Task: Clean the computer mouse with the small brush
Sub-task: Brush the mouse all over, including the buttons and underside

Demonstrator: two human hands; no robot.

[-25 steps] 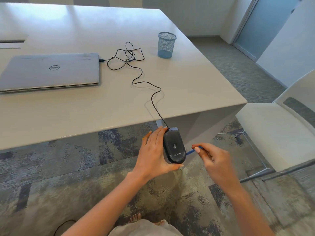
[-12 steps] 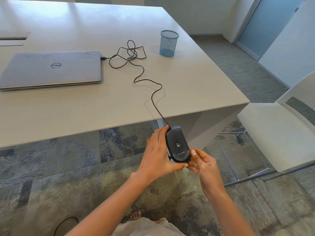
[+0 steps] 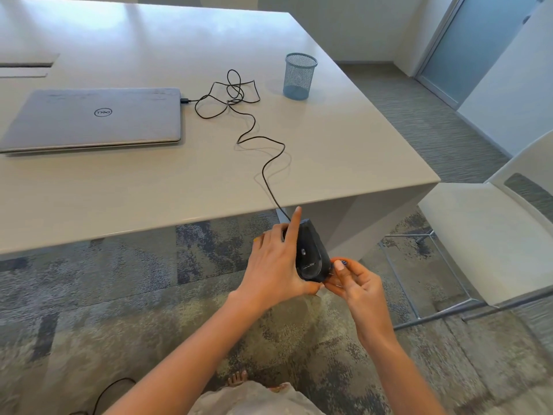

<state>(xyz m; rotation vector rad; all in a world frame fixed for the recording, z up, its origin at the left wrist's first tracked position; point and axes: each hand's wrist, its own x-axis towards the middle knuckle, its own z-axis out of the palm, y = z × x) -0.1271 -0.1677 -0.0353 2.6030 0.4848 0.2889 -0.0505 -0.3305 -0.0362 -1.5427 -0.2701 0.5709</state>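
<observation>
Grey closed laptop (image 3: pixel 92 118) lies flat at the left of the pale table (image 3: pixel 119 190), logo up. Black cable (image 3: pixel 263 163) plugged into the laptop's right side, tangled in loops beside it, then runs across the tabletop and off the near edge down to the mouse. Blue mesh cup (image 3: pixel 299 76) stands upright further back on the table, near the loops, not touching them. Left hand (image 3: pixel 275 265) grips the black mouse (image 3: pixel 311 256) in the air just in front of the table edge, over patterned carpet (image 3: pixel 104 295); thumb curled under the near end, index finger straight and pointing up past the cable end, other fingers behind the body. Mouse is turned on its side, underside facing the camera. Right hand (image 3: pixel 356 286) touches the mouse's near right edge, thumb and fingers curled and pinching the small brush (image 3: pixel 343 262); only a bit of blue handle shows at the thumb tip, bristles hidden. White chair (image 3: pixel 484 235) at the right, apart from the table. Frosted door (image 3: pixel 478 40) top right.
</observation>
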